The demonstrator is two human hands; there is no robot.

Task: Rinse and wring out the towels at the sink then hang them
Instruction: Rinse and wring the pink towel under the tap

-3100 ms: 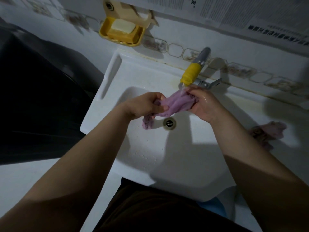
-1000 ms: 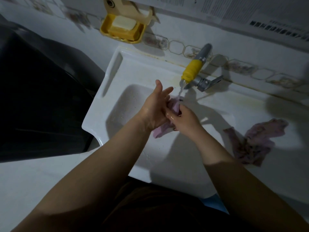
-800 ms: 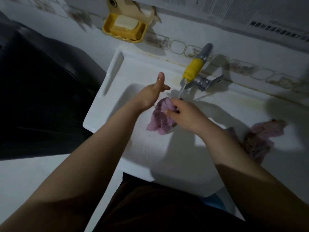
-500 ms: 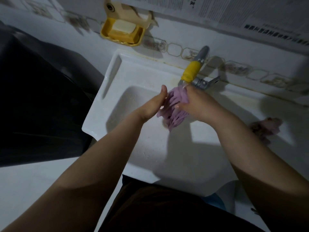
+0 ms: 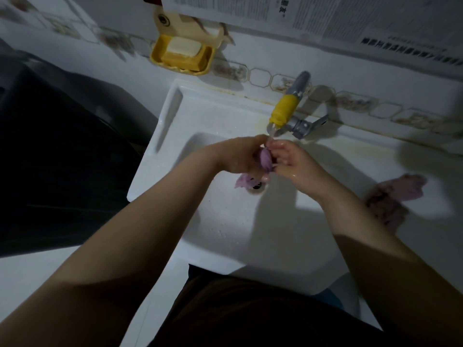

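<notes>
A small purple towel (image 5: 265,160) is bunched between both my hands over the white sink (image 5: 225,221), right under the running tap (image 5: 285,108). My left hand (image 5: 240,156) grips the towel from the left, and a loose end hangs down by the drain (image 5: 256,187). My right hand (image 5: 288,159) holds the towel from the right, fingers curled toward it and wet. A second pinkish towel (image 5: 390,199) lies crumpled on the sink's right ledge, partly in shadow.
A yellow soap dish (image 5: 183,56) with a bar of soap hangs on the tiled wall above the sink's left corner. A dark bulky object (image 5: 57,159) stands to the left of the sink. Printed paper sheets (image 5: 325,16) cover the wall above.
Over the last second my hands rubbed the towel under the stream; it is now squeezed into a tighter bunch between them. The towel on the ledge has not moved.
</notes>
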